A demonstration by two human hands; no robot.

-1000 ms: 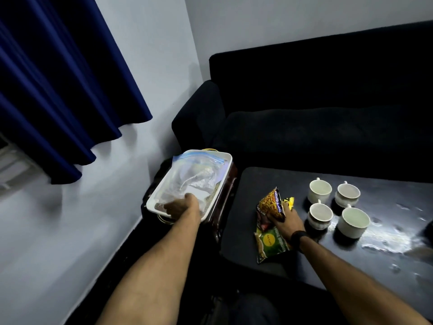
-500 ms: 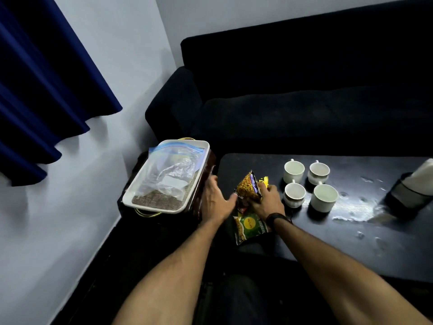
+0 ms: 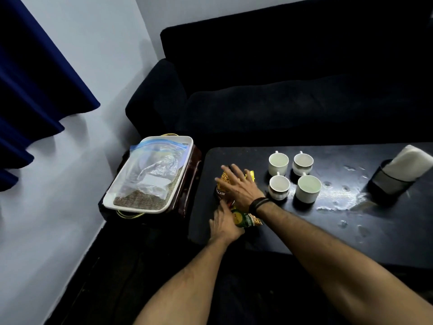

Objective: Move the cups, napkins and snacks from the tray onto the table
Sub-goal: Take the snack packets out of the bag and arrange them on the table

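Two snack packets lie at the left end of the black table (image 3: 304, 233): an orange-yellow one (image 3: 224, 178) and a green one (image 3: 245, 220). My right hand (image 3: 239, 187) rests flat on the orange packet with its fingers spread. My left hand (image 3: 223, 225) is closed on the green packet's left edge. Several white cups (image 3: 278, 163) stand in a group just right of the packets. White napkins (image 3: 408, 164) stick out of a dark holder (image 3: 386, 185) at the far right. The white tray (image 3: 110, 202) sits on a side stand to the left, with only a clear zip bag (image 3: 152, 170) in it.
A black sofa (image 3: 281, 102) runs behind the table and the tray. A blue curtain (image 3: 35, 85) hangs on the left wall. Wet spots (image 3: 339, 195) shine on the table between the cups and the napkin holder.
My left hand left the tray and came down onto the table beside the green packet. My right hand flattened over the orange packet. The view swung right, bringing the napkin holder in.
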